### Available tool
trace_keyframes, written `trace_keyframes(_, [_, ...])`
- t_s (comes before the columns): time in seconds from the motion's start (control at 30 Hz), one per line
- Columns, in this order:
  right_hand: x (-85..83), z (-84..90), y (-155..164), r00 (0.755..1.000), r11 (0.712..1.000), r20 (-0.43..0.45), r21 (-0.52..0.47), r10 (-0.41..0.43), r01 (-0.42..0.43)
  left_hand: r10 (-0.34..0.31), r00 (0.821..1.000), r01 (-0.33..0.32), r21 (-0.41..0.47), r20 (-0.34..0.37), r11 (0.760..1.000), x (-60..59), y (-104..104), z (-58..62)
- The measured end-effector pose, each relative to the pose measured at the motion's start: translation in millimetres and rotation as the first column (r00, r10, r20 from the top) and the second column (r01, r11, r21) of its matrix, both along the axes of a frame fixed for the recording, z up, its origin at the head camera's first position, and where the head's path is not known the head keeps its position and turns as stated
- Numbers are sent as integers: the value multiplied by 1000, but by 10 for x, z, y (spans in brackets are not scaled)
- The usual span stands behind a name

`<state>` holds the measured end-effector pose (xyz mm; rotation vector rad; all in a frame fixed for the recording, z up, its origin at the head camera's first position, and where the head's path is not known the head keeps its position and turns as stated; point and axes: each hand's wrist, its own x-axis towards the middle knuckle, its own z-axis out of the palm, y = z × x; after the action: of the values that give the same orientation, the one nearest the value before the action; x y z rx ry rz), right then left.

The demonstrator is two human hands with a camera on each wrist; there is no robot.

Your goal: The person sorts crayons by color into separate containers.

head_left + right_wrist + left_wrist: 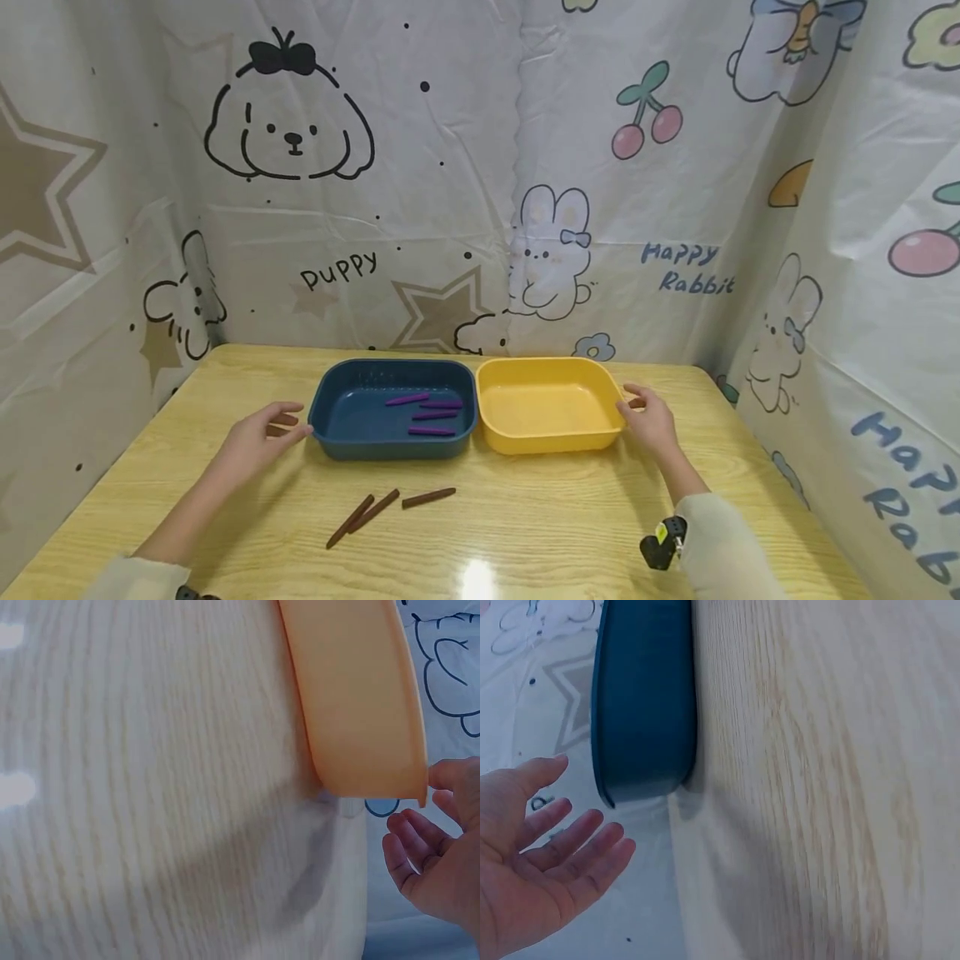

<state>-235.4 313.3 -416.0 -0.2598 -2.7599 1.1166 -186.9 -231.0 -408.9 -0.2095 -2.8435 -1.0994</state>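
Both hands sit at the outer ends of the paired trays, so to my eye the step in hand is steadying or squaring the two bins, with the sorting of the sticks only partly done.

Taking the blue tray (390, 410) as the landmark: the yellow tray (547, 406) stands touching its right wall, and nothing shows inside it. Four purple sticks (427, 411) lie inside the blue tray, toward its right half. Three brown sticks (392, 507) lie on the wooden surface (525, 533) just in front of the blue tray, two close together and slanted, the third a little to their right.

The left hand (258, 433) is just off the blue tray's left wall. Its fingers (577, 840) are straight and spread, the palm turned toward the tray; the tips look to be at the wall, though I cannot tell whether they truly touch. It holds nothing.

The right hand (651, 419) is at the far wall of the yellow tray. Its fingers (409, 844) are loosely bent and apart, one tip meeting the tray's rim in the wrist view, nothing gripped.

I would judge the next move calls for one hand to come in front of the blue tray and pinch a brown stick off the surface.
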Motion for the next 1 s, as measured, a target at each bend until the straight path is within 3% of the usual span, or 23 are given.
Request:
trace_keyframes(0.27, [9, -120, -46, 1000, 999, -4, -41, -16, 16, -90, 996, 88, -76, -24, 993, 163, 231, 121])
trace_keyframes(0.47, [26, -129, -71, 1000, 998, -1, -57, -29, 28, -195, 981, 195, -78, 6, 978, 246, 390, 126])
trace_keyframes(0.7, [15, -152, -69, 999, 997, 0, -61, -42, 42, -362, 919, 370, -17, 158, 929, 279, 454, -59])
trace_keyframes(0.83, [11, -165, -65, 999, 996, 5, -75, -52, 53, -410, 894, 416, 5, 181, 909, 289, 481, -170])
trace_keyframes(1.0, [8, -179, -69, 999, 994, 1, -96, -48, 48, -448, 869, 451, 34, 212, 892, 318, 497, -215])
